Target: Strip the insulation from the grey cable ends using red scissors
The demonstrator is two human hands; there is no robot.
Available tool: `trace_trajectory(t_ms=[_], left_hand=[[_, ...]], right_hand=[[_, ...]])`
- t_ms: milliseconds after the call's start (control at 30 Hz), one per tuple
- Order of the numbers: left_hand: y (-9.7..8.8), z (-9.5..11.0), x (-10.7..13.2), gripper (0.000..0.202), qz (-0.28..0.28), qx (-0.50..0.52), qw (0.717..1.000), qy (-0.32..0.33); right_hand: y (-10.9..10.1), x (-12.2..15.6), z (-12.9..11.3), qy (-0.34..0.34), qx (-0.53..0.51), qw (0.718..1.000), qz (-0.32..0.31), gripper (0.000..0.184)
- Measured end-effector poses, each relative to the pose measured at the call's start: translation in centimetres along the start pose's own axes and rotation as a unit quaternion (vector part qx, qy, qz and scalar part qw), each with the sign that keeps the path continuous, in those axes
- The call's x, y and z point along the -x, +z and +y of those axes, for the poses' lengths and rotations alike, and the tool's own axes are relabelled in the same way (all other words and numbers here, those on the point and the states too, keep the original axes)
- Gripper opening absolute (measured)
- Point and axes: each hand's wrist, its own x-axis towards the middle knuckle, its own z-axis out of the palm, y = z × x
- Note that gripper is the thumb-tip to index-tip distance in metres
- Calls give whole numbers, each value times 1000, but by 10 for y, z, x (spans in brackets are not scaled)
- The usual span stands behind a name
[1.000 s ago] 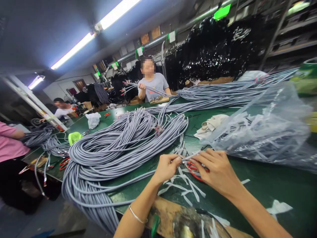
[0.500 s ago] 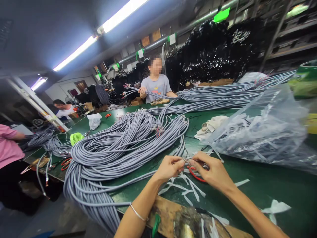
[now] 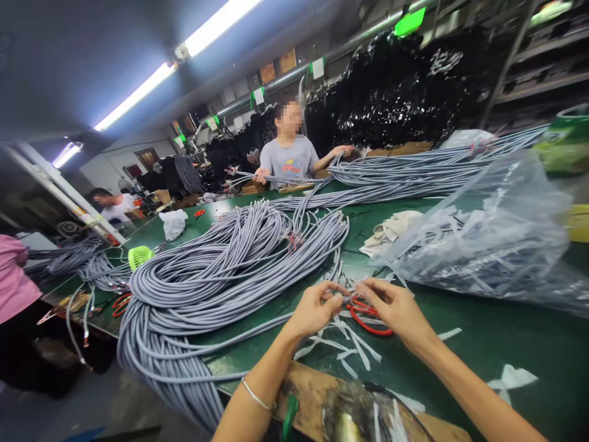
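A single grey cable (image 3: 257,333) runs from the coil on the left under my left wrist to my left hand (image 3: 319,307), whose fingers are closed around its end. My right hand (image 3: 389,304) is just to the right, thumb and fingertips pinched close to the left fingertips. Whatever small piece sits between the right fingertips is too blurred to make out. Red-handled scissors (image 3: 370,330) lie on the green table below and partly behind my right fingers. Cut white strips (image 3: 361,350) are scattered under both hands.
A big coil of grey cables (image 3: 184,276) fills the table's left and hangs over its edge. On the right sit a clear plastic bag (image 3: 488,258) of scraps and a cloth (image 3: 391,232). A wooden board (image 3: 308,393) is in front. Across the table, a co-worker (image 3: 289,156) handles cables.
My right hand has risen slightly and its fingers are more extended; a dark object in it no longer shows. More of the red scissors is visible. The co-worker's arm has swung out over the cables.
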Motion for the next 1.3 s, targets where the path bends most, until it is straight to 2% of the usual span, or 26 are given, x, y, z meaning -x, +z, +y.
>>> trace_trajectory(t_ms=[267, 533, 767, 967, 1067, 1300], left_hand=[[-4, -2, 2, 25, -23, -113, 992, 47], [-7, 1, 1, 22, -54, -141, 988, 28], [-9, -5, -1, 30, -75, -25, 997, -6], [-4, 8, 1, 42, -84, 114, 989, -36], [0, 12, 1, 47, -87, 147, 984, -48], [5, 11, 2, 49, -86, 235, 968, -21]], right_hand=[[4, 1, -2, 50, -48, 998, 8, 56], [10, 1, 0, 86, -92, 992, 7, 57], [13, 2, -3, 90, -123, 988, 22, 56], [12, 4, -11, 76, -139, 982, 101, 53], [12, 3, -14, 72, -136, 979, 134, 52], [18, 4, -18, 45, -73, 976, 198, 53]])
